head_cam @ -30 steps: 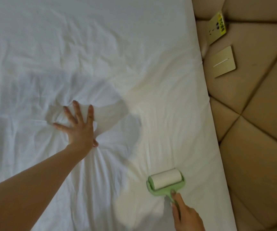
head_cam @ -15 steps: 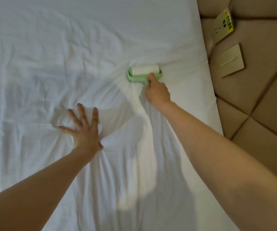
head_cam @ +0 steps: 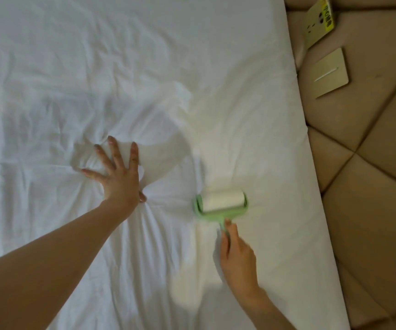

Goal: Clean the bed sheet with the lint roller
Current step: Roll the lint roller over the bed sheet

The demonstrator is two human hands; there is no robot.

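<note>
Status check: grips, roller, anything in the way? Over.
Left grip flat, fingers spread, pressing bed sheet. Right grip holds lint roller handle, roller on sheet. Creases bunched around left grip.

Bed sheet [head_cam: 144, 67] matt creased cloth; lint roller [head_cam: 222, 203] smooth plastic w/ paper roll.

A tan padded wall panel [head_cam: 370, 186] with diagonal seams, on the right, carries a socket plate [head_cam: 314, 32] with a yellow sticker [head_cam: 328, 20] and a plain switch plate [head_cam: 330, 75] nearby.
</note>
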